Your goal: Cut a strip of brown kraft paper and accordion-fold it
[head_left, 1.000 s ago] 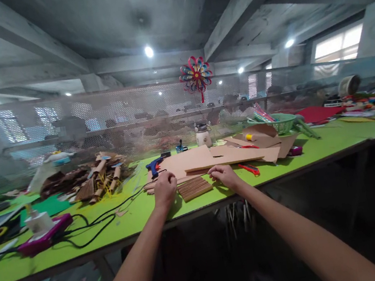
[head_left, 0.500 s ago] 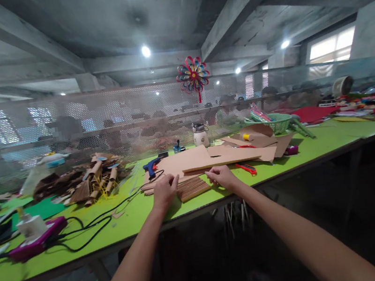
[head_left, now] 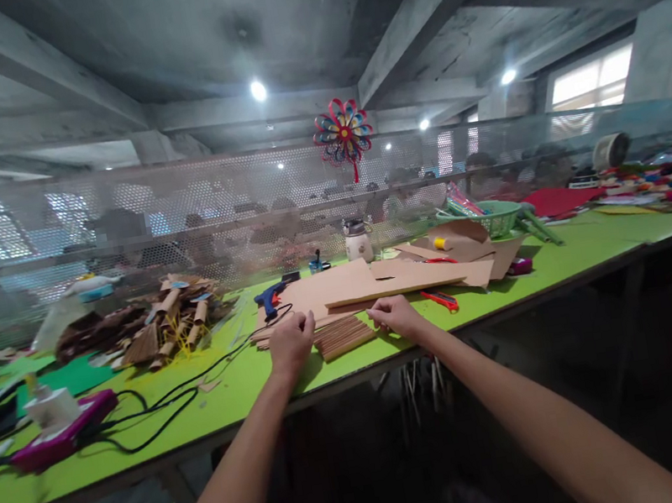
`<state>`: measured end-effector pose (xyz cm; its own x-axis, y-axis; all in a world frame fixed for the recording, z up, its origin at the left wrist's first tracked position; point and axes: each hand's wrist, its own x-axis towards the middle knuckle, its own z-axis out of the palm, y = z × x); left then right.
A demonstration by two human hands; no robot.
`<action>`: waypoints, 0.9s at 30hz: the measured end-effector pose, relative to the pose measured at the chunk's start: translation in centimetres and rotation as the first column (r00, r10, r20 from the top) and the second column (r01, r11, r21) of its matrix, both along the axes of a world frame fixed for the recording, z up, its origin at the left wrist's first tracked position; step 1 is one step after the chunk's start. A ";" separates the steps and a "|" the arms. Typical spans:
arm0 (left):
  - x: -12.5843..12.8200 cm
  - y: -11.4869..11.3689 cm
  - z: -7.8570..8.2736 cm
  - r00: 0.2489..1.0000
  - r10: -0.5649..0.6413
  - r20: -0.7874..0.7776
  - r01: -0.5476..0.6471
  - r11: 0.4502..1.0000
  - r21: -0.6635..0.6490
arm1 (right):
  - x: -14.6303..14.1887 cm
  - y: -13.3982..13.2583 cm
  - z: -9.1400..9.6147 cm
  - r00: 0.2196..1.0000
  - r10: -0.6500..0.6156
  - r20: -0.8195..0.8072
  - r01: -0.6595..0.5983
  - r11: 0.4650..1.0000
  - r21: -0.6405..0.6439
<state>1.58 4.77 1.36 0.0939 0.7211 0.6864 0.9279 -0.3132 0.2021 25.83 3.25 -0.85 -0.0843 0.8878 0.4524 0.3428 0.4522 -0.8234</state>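
Both my arms reach to the near edge of a green table [head_left: 225, 397]. My left hand [head_left: 290, 344] rests at the left end of a small stack of brown cardboard strips [head_left: 344, 337], fingers curled and pinched on a thin strip. My right hand [head_left: 396, 316] is at the stack's right end, fingers curled down onto the same strip or the edge of the cardboard sheets [head_left: 372, 282] behind it. What exactly each pinch holds is too small to make out.
A blue glue gun [head_left: 268, 298] lies behind the left hand. A red cutter [head_left: 441, 299] is right of the right hand. Cardboard scraps [head_left: 159, 322], black cables [head_left: 161, 398] and a pink power strip [head_left: 63, 439] lie left. A green basket [head_left: 495, 218] stands back right; a mesh screen runs behind.
The hands have stayed at the two ends of the strip stack; the left hand's fingers uncurled a little, then closed again. The view drifted slightly.
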 end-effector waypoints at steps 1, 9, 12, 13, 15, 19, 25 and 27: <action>0.0 -0.1 0.0 1.000 0.002 -0.005 -0.002 1.000 -0.009 | 0.0 0.0 0.1 1.000 -0.001 0.001 0.001 1.000 0.002; 0.1 -0.3 0.2 1.000 -0.022 -0.020 0.021 0.999 -0.024 | 0.0 0.0 0.0 1.000 -0.006 0.020 0.005 1.000 0.023; 0.1 -0.4 0.2 1.000 -0.021 -0.014 0.021 1.000 -0.017 | 0.0 0.0 0.0 1.000 -0.005 0.009 0.005 1.000 0.017; 0.1 -0.4 0.2 1.000 -0.020 -0.013 0.019 1.000 -0.015 | 0.0 -0.1 0.0 1.000 -0.005 0.005 0.005 1.000 0.014; 0.1 -0.5 0.3 1.000 -0.020 -0.016 0.020 1.000 -0.014 | -0.1 -0.1 0.1 1.000 -0.005 0.001 0.005 1.000 0.008; 0.1 -0.6 0.3 0.999 -0.039 -0.035 0.038 0.999 -0.009 | -0.1 -0.3 0.2 1.000 0.002 0.005 -0.002 1.000 0.019; 0.3 -0.9 0.5 0.996 -0.076 -0.038 0.075 0.997 -0.016 | -0.2 -0.5 -0.1 0.991 -0.054 0.122 0.039 0.992 0.123; 0.4 -1.1 0.6 0.996 -0.091 -0.025 0.090 0.996 -0.024 | -0.5 -1.0 0.8 0.988 -0.082 0.129 0.059 0.984 0.168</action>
<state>2.02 3.66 2.00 0.1773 0.7241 0.6666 0.9011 -0.3918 0.1858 25.28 2.20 0.00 -0.0947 0.8085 0.5808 0.4816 0.5478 -0.6841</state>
